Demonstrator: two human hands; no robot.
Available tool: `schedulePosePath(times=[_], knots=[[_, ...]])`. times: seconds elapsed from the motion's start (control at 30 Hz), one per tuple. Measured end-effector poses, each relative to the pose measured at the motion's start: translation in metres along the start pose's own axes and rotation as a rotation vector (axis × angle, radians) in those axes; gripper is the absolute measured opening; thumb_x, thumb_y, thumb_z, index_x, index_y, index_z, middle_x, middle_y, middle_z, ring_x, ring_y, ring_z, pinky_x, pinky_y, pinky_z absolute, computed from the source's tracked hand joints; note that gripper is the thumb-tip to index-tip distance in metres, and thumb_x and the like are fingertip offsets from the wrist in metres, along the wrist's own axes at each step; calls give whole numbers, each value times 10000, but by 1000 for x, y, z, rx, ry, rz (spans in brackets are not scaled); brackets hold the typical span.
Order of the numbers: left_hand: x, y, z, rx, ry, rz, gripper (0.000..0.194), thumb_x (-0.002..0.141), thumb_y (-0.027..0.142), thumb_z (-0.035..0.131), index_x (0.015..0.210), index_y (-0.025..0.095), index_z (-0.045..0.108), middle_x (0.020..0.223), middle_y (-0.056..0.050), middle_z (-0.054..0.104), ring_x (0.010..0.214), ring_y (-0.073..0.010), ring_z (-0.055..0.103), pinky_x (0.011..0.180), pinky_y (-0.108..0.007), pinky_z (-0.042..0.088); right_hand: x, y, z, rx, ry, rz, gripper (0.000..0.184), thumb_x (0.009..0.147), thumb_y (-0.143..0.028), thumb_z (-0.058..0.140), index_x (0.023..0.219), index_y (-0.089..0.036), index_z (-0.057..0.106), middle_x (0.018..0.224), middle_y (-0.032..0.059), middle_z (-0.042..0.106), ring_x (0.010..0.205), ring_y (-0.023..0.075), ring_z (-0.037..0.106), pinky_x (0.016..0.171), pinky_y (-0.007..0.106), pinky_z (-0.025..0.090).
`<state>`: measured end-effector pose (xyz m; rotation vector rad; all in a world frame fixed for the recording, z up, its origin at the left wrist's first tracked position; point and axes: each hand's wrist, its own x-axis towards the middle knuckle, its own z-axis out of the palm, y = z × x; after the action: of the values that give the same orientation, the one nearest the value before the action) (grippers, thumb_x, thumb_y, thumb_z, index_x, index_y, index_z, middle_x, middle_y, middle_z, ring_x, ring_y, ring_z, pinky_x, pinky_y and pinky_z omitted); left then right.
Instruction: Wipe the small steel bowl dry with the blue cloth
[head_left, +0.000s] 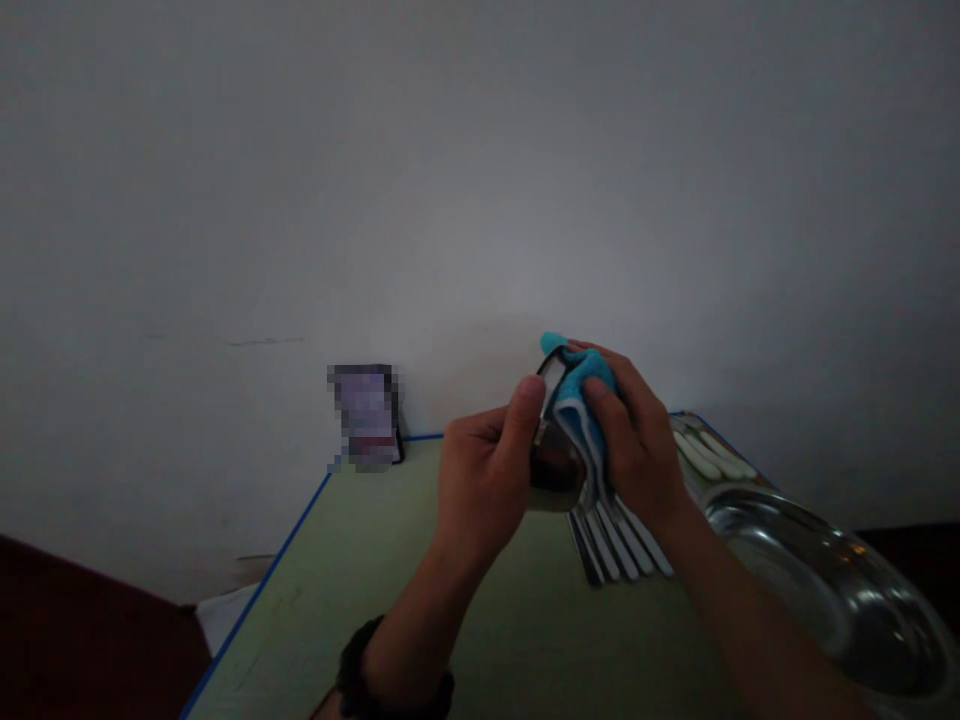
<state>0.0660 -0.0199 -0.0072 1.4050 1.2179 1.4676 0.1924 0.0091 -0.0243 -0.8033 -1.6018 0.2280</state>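
My left hand (484, 485) is closed around one side of a shiny metal object (556, 490), with the thumb on its pale, dark-edged upper part. Its kind is hard to make out, because fingers and cloth cover much of it. A blue cloth (583, 385) with a white border is bunched in my right hand (637, 440), pressed against the object's other side. Both hands are raised over the table. Just below the right hand lies a row of several utensils with slim white and dark handles (616, 545); their far ends are hidden.
A large shiny metal basin (911, 600) stands at the table's right side. Behind it lie several white-handled utensils (712, 458). A phone-like device (367, 410), pixelated, leans against the wall at the back left. The green tabletop (360, 590) has a blue edge.
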Motion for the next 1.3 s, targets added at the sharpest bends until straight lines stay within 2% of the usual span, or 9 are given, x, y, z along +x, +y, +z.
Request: schedulePosePath(times=[0.27,0.4,0.57,0.73,0.93,1.07,1.17,1.23,1.3], knots=[[3,-2,-2,-6,19,-10,521,765,534,498,421,177,340,406,50,325,361,-58,273,335,-199,214,-3,-13,2,-41,-49,-173,275,826,-190,484,1085,-162,572,1158,77,561,1107,189,503,979,384,400],[3,-3,-3,20,3,7,528,777,540,477,419,175,345,399,52,326,353,-55,274,333,-200,211,-3,-9,1,-60,-9,-141,298,826,-202,482,1104,-130,561,1139,101,556,1093,194,507,963,389,411],[4,-3,-5,-32,29,7,478,753,509,533,439,170,413,409,50,374,364,-59,312,343,-195,239,-6,-12,2,-85,-87,-261,317,801,-194,497,1113,-176,552,1183,74,536,1131,205,478,994,413,387],[5,-6,-7,-70,36,-53,497,745,549,517,431,170,448,397,33,438,356,-75,392,348,-199,288,-4,-7,2,-62,-1,-138,331,854,-255,413,1165,-198,509,1212,82,512,1148,222,463,987,457,380],[5,-4,-8,-58,66,-20,514,737,531,544,414,175,361,378,57,354,331,-46,284,312,-186,203,-4,-11,-4,-59,-123,-271,331,821,-232,469,1143,-204,544,1198,62,532,1137,224,476,990,443,385],[4,-2,-4,-52,-8,-32,514,760,543,507,418,168,422,373,43,406,319,-53,331,313,-187,231,-2,-4,-6,-26,-66,-163,318,899,-243,323,1102,-205,564,1201,61,509,1148,190,463,1016,417,352],[6,-1,-5,-18,3,-22,521,758,551,503,413,166,439,372,37,419,313,-54,339,313,-190,241,-3,0,0,-55,-43,-59,365,883,-313,392,1228,-202,433,1268,85,457,1194,202,414,1030,436,329],[8,-2,-8,15,48,-15,520,749,548,518,409,169,412,370,44,383,321,-53,322,315,-192,226,-6,-4,5,-87,-104,-50,491,856,-357,448,1300,-180,336,1333,111,401,1239,215,363,1045,445,312],[11,-4,-12,26,96,-17,516,744,542,526,415,174,378,379,52,338,339,-52,301,320,-193,210,-9,-10,10,-133,-179,-97,548,834,-363,485,1313,-151,325,1369,123,361,1277,220,312,1073,437,278]])
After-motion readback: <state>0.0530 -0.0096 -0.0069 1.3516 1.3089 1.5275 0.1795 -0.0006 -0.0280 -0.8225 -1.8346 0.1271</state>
